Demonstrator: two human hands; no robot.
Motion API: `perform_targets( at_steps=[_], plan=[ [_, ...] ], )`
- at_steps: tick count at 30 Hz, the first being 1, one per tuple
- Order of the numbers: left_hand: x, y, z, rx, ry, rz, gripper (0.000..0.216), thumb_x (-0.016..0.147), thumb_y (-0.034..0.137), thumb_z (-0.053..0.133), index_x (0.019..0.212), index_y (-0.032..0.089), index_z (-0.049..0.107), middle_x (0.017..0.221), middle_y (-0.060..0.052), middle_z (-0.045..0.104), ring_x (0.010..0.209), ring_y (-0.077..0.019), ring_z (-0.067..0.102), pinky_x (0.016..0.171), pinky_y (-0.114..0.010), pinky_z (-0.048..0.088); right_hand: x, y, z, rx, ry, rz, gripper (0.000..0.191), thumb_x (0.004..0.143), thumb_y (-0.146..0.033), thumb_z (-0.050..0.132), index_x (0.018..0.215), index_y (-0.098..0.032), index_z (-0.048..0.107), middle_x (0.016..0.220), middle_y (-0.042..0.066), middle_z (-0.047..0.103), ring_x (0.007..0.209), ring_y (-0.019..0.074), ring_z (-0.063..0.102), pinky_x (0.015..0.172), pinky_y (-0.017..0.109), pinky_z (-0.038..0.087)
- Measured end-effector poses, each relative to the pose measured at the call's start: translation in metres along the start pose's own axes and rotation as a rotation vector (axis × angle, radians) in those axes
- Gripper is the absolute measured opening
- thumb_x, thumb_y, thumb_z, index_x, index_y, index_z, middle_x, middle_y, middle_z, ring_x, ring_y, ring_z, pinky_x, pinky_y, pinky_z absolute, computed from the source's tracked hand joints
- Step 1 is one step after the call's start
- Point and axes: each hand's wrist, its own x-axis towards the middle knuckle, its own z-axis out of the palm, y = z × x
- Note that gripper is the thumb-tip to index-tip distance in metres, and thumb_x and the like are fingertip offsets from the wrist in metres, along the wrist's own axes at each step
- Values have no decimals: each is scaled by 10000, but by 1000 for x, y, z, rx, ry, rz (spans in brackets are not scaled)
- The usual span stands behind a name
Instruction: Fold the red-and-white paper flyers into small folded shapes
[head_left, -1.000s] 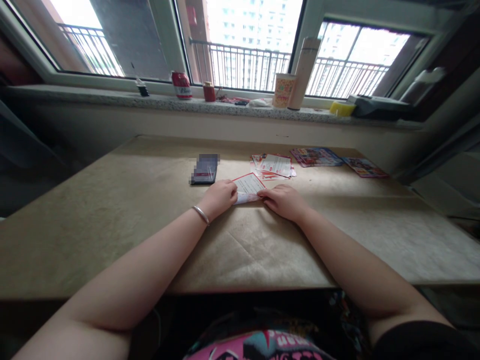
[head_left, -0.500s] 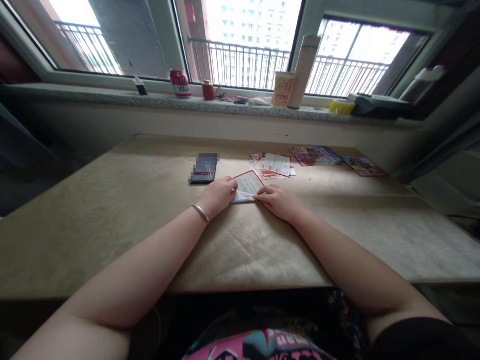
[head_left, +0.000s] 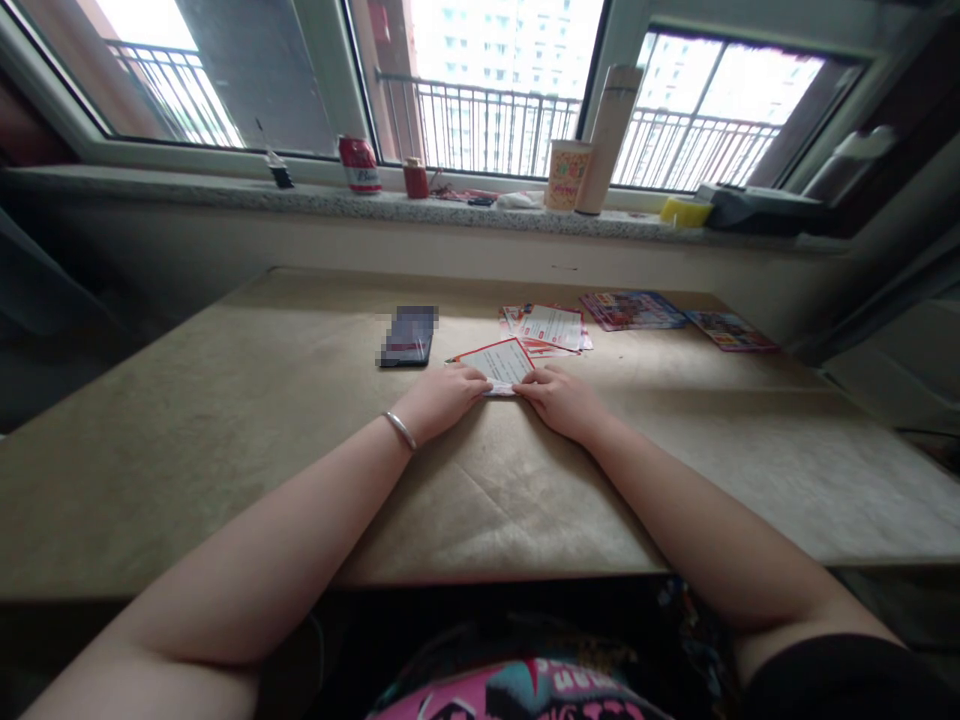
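A white leaflet with a red border point(head_left: 497, 361) lies on the table in front of me, its near edge folded under my fingers. My left hand point(head_left: 440, 397) pinches the leaflet's near left side, a silver bangle on its wrist. My right hand point(head_left: 561, 398) presses on the leaflet's near right corner with closed fingers. Both hands rest on the brown paper-covered table point(head_left: 225, 420).
A dark phone point(head_left: 409, 336) lies just left of the leaflet. More leaflets point(head_left: 551, 328) and colourful booklets point(head_left: 634, 311), point(head_left: 731, 332) lie further back right. On the window sill point(head_left: 187, 195) stand a red can point(head_left: 360, 165), a small jar point(head_left: 415, 179), a paper cup point(head_left: 566, 176) and a tall flask point(head_left: 607, 140).
The leaflet has turned and moved slightly away from me, and its folded near flap now lies flatter. Both hands have come closer together on its near edge.
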Motion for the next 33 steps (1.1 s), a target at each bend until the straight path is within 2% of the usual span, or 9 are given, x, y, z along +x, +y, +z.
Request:
perform_targets(
  at_steps=[5, 12, 33],
  plan=[
    [2, 1, 3, 12, -5, -39, 293, 958, 251, 444, 1124, 201, 679, 1067, -90, 677, 974, -206, 636, 855, -320, 507, 0, 1, -1, 13, 20, 39, 302, 933, -204, 491, 1170, -212, 678, 1043, 70, 703, 924, 189, 597, 821, 304, 464],
    [3, -1, 2, -2, 0, -50, 260, 938, 242, 470, 1027, 181, 706, 981, -87, 674, 944, -185, 637, 869, -305, 502, 0, 3, 0, 3, 35, 15, 258, 925, -220, 510, 1036, -212, 743, 994, 68, 704, 902, 189, 596, 815, 303, 467],
    [3, 2, 6, 78, -7, -88, 298, 960, 264, 430, 1091, 162, 677, 1000, -96, 651, 939, -200, 621, 841, -320, 501, 1, 4, 3, 28, 36, 46, 269, 928, -223, 505, 1057, -220, 741, 992, 93, 660, 921, 190, 570, 846, 307, 441]
  ],
)
